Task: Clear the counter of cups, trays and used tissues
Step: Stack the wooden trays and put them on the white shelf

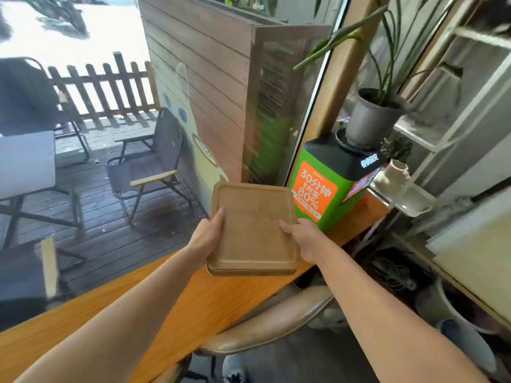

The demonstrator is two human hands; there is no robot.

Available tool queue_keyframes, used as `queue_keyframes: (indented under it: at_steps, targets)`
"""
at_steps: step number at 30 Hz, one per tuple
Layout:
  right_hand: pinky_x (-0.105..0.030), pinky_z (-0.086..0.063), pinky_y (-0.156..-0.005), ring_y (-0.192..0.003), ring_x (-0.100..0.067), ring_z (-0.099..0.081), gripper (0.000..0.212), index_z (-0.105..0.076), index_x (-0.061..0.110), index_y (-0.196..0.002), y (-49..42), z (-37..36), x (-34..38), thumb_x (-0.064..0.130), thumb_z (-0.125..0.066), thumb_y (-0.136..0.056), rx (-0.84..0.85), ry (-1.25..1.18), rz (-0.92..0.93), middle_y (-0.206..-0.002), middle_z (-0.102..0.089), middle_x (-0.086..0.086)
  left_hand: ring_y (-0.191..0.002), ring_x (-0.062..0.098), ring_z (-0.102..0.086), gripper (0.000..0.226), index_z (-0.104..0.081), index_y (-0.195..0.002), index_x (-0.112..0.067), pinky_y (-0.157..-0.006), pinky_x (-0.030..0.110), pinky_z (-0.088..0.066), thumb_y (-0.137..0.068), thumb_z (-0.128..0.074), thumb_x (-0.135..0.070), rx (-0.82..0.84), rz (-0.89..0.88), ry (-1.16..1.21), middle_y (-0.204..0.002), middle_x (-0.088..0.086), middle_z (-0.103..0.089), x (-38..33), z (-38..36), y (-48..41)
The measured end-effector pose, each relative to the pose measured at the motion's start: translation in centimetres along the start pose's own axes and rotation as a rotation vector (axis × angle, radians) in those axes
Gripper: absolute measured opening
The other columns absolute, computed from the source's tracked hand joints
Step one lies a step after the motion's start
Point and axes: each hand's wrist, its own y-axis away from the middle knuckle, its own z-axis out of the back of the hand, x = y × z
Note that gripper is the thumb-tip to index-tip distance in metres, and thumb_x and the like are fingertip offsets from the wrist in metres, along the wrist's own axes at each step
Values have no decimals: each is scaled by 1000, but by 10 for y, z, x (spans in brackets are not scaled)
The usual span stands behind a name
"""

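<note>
Wooden trays [253, 225], two stacked, above orange surface [171, 305]. Left hand [206, 239] grips 9 o'clock edge, right hand [305, 240] grips 3 o'clock edge. Green box [318, 189] at 1 o'clock.

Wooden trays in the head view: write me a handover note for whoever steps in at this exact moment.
Left hand: grips the left edge of the wooden trays, thumb on top.
Right hand: grips the right edge, thumb on top.
Trays: what looks like two stacked, top one empty, held over the far end of the wooden counter, just in front of the green charging kiosk.
Done: the visible counter shows no cups or tissues.
Left: carry the trays away; check any counter outside this view.
</note>
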Motion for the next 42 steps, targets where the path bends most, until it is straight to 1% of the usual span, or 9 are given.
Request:
queue_keyframes:
  at_steps: [2,7,12,18,24,29,32,37,42]
  targets:
    - [-37,-59,-62,-82,-25,-71,22,-61,6,-120,23,18,-3,12,-56,-100,-27,-30,37,-98,-72,-11,-101,30,-68,66,-55,-128,-10,-94,50,-53,-91,-47,-64,44,-31,-6,-116,11,-68,-1,-16,10]
    - [-56,-49,-99,-114,-39,-64,30,-56,7,-129,69,86,-18,18,-54,-101,-133,-96,83,-123,-67,-19,-86,24,-71,40,-62,-108,-17,-65,38,-54,-92,-55,-53,149,-40,14,-99,6,-73,-7,-80,39]
    - [-56,-51,-97,-107,-34,-67,26,-58,20,-126,102,173,-31,27,-54,-101,-259,-203,130,-117,-71,-13,-105,27,-65,43,-58,-123,-24,-94,48,-52,-93,-52,-53,261,-159,-59,-116,7,-68,-23,-175,58]
    - [-39,-50,-78,-99,-24,-65,22,-59,25,-120,146,320,-37,34,-47,-103,-450,-244,152,-110,-70,-3,-56,7,-68,25,-63,-91,-15,-44,21,-49,-97,-54,-38,397,-217,-155,-70,-5,-71,-38,-344,85]
    - [-51,-44,-105,-114,-29,-60,33,-54,22,-131,175,472,-52,38,-43,-104,-577,-238,162,-125,-64,-6,-78,18,-68,33,-64,-112,-14,-58,29,-51,-97,-53,-42,553,-179,-212,-85,1,-71,-35,-505,110]
    - [-52,-43,-107,-118,-30,-59,40,-50,19,-138,163,553,-44,38,-45,-103,-610,-270,142,-132,-61,-8,-91,25,-65,54,-55,-131,-7,-86,41,-51,-94,-56,-47,555,-121,-226,-97,4,-67,-43,-590,103]
    - [-53,-40,-110,-123,-29,-55,46,-44,21,-143,140,587,-32,41,-46,-102,-598,-265,129,-139,-56,-6,-91,23,-64,54,-55,-132,-12,-79,40,-50,-93,-56,-49,554,-106,-228,-100,3,-66,-56,-626,84]
    - [-52,-45,-105,-113,-28,-61,36,-51,21,-134,80,646,5,39,-46,-103,-580,-257,126,-127,-63,-5,-90,24,-63,58,-51,-137,-12,-81,41,-51,-94,-55,-50,517,-99,-204,-102,3,-65,-85,-690,31]
    - [-36,-51,-76,-94,-18,-63,31,-54,21,-128,5,710,73,38,-45,-104,-534,-205,111,-107,-65,2,-73,17,-62,56,-51,-135,-12,-52,29,-47,-94,-57,-49,456,-85,-162,-86,-2,-63,-141,-757,-30]
